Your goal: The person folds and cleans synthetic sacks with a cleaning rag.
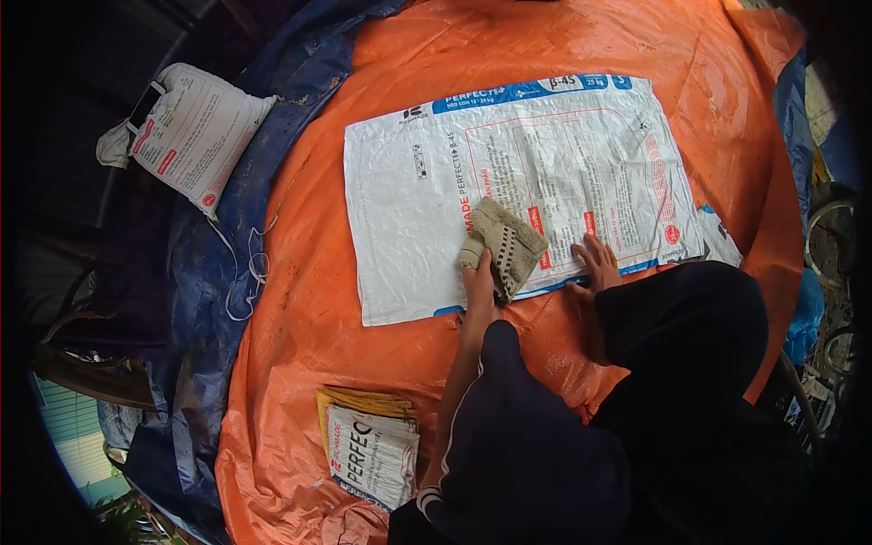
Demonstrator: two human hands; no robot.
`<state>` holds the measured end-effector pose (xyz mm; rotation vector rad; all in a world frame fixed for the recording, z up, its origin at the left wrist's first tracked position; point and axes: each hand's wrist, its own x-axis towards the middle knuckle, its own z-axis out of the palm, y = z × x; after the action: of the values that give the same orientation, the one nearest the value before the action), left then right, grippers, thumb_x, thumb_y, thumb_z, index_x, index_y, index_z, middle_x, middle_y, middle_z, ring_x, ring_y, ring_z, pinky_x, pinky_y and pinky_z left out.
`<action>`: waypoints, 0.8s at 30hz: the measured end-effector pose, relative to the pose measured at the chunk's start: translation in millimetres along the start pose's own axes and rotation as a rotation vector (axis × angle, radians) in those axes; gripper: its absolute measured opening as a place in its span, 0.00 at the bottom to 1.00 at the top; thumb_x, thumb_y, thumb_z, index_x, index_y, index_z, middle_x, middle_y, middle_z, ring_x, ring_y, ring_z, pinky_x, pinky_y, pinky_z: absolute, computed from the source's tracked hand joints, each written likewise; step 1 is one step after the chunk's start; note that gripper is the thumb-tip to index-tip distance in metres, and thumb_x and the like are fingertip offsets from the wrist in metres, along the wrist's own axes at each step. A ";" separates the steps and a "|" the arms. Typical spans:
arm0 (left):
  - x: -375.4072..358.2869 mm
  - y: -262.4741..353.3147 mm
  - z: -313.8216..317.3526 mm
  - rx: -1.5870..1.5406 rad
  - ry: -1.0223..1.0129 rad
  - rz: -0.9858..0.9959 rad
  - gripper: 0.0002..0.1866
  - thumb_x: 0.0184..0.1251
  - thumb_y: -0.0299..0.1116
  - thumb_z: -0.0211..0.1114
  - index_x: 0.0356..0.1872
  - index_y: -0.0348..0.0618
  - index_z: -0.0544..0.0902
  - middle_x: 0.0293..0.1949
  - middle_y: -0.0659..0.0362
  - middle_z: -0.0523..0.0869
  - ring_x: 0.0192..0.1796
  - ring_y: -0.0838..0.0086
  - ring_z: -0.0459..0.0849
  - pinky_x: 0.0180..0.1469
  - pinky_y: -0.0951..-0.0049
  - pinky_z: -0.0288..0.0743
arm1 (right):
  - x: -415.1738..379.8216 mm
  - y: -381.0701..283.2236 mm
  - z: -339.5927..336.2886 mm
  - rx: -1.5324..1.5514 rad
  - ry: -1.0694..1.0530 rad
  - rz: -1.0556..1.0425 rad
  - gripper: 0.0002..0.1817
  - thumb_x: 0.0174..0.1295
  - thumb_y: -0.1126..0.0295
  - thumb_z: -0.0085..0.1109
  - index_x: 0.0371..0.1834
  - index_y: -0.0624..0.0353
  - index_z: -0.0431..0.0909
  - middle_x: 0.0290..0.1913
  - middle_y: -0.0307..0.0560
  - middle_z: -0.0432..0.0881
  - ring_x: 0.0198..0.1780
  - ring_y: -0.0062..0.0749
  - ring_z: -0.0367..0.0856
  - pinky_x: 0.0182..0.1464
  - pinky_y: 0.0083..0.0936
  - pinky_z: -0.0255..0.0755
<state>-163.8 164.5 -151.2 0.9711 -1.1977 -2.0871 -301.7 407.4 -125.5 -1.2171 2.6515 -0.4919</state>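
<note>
A flat white-and-blue printed feed sack (409, 218) lies spread out on the orange tarp. My left hand (480, 286) grips a folded beige cloth (516, 250) with a dark checked band, which rests on the sack near its lower edge. To the right, my right hand (598, 263) lies on the sack's lower edge with its fingers spread, holding nothing. Part of another printed sack (718, 234) shows beyond the right edge of the flat one.
An orange tarp (300, 300) covers the ground over a blue tarp (204, 318). A filled white sack (204, 132) sits upper left, with white string (259, 265) below it. Folded sacks (374, 454) are stacked at lower left. A blue plastic bag (807, 309) is at right.
</note>
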 end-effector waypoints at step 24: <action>3.5 -7.7 -3.5 0.008 0.008 -0.013 0.20 0.74 0.30 0.60 0.62 0.32 0.75 0.57 0.56 0.83 0.56 0.73 0.81 0.58 0.72 0.73 | 0.0 -0.7 -1.6 0.003 0.020 -0.021 0.49 0.46 0.46 0.75 0.74 0.41 0.63 0.78 0.52 0.55 0.81 0.47 0.49 0.79 0.52 0.44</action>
<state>-163.8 163.7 -160.4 0.9923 -1.1992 -2.0883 -301.6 407.3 -123.7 -1.2474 2.6555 -0.5142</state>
